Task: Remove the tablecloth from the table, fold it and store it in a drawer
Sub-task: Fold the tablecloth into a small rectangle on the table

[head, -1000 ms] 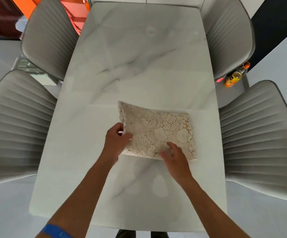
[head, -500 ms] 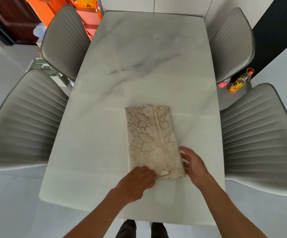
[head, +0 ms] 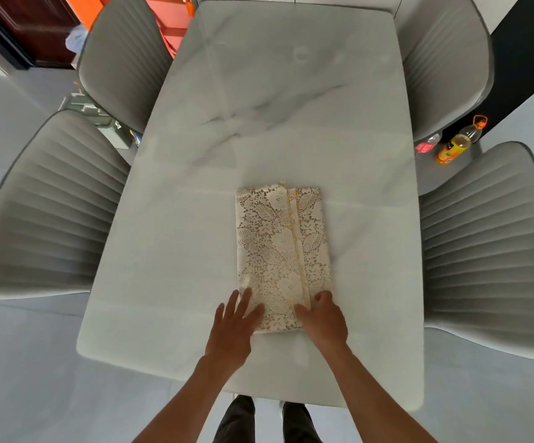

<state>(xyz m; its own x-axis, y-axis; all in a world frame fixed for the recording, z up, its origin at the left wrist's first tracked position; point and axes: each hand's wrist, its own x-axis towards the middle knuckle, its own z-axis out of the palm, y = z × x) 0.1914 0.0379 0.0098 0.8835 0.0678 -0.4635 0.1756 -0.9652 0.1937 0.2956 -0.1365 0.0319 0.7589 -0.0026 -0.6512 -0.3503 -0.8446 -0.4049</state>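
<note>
Cream lace tablecloth (head: 281, 251) lying folded into a narrow rectangle on the near half of the marble table (head: 291, 107), left hand (head: 232, 327) pressing its near-left corner with fingers spread flat, right hand (head: 323, 318) gripping its near-right corner with fingers curled

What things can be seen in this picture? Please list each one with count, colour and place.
folded cream lace tablecloth: one, cream, on the near half of the table
white marble table: one, white with grey veins, centre
grey ribbed upholstered chairs: four, grey, two on each long side
clear plastic bottle of yellow liquid: one, orange cap, on the floor at the right, between the chairs
orange object: one, top left, behind the far chair; too cropped to identify
left hand: one, fingers flat on the cloth's near left corner
right hand: one, on the near right corner
</note>
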